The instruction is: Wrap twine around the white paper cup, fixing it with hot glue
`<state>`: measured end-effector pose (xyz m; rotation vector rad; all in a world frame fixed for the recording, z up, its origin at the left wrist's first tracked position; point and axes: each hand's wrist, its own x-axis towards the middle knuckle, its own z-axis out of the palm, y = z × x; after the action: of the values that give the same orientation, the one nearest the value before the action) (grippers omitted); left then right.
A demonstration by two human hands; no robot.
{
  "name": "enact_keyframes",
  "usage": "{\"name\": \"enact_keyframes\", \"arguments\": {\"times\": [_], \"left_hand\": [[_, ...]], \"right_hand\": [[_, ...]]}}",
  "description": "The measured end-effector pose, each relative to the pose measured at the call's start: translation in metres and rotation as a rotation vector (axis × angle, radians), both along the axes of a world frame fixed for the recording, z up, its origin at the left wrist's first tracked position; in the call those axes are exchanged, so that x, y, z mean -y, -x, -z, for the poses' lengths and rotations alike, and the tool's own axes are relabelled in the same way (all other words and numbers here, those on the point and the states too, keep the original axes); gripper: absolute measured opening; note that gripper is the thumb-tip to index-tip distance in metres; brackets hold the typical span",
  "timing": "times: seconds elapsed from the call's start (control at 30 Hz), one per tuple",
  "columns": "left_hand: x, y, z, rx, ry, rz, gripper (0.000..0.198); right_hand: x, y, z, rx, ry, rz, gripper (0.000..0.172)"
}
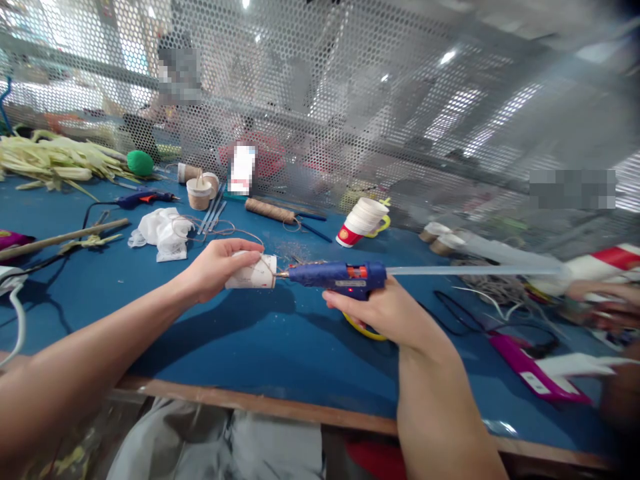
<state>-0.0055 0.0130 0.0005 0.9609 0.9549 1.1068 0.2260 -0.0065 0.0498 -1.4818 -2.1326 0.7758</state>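
Note:
My left hand (220, 267) is closed around a white paper cup (257, 275) lying on its side, its end facing right. A strand of twine crosses the cup near that end and trails back over the table. In my right hand (383, 303) is a blue hot glue gun (325, 277), a small red light showing on its side. The gun's metal tip is at the cup's right end; whether it touches cannot be made out. A long clear glue stick (470, 270) sticks out of the gun's back. Beneath my right hand shows a yellow-handled thing (367, 331), partly hidden.
On the blue table (200, 353) stand stacked paper cups (363, 220), a twine roll (270, 210), twine-wrapped cups (199, 193) and white cloth (165, 230). Another glue gun (147, 197) lies left. A purple power strip (537, 367) and another person's hand (607, 300) are right. Perforated metal screen (320, 87) behind.

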Motion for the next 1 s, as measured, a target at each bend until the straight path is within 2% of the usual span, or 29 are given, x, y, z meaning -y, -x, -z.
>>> {"name": "enact_keyframes", "arguments": {"times": [0.23, 0.33, 0.67, 1.0], "left_hand": [[0.0007, -0.0007, -0.0005, -0.015, -0.001, -0.008, 0.030], [0.0001, -0.0006, 0.0005, -0.037, -0.008, -0.016, 0.030], [0.0070, -0.0010, -0.0016, -0.302, -0.289, -0.048, 0.033], [0.0087, -0.0016, -0.0035, -0.365, -0.342, -0.071, 0.032]], "right_hand": [[0.0005, -0.0007, 0.0027, 0.034, -0.050, 0.054, 0.022], [0.0005, -0.0008, 0.0032, 0.048, -0.047, 0.035, 0.021], [-0.0002, 0.0010, 0.0030, -0.096, -0.019, 0.020, 0.024], [0.0036, -0.0025, 0.0008, -0.031, -0.037, 0.022, 0.026]]}}
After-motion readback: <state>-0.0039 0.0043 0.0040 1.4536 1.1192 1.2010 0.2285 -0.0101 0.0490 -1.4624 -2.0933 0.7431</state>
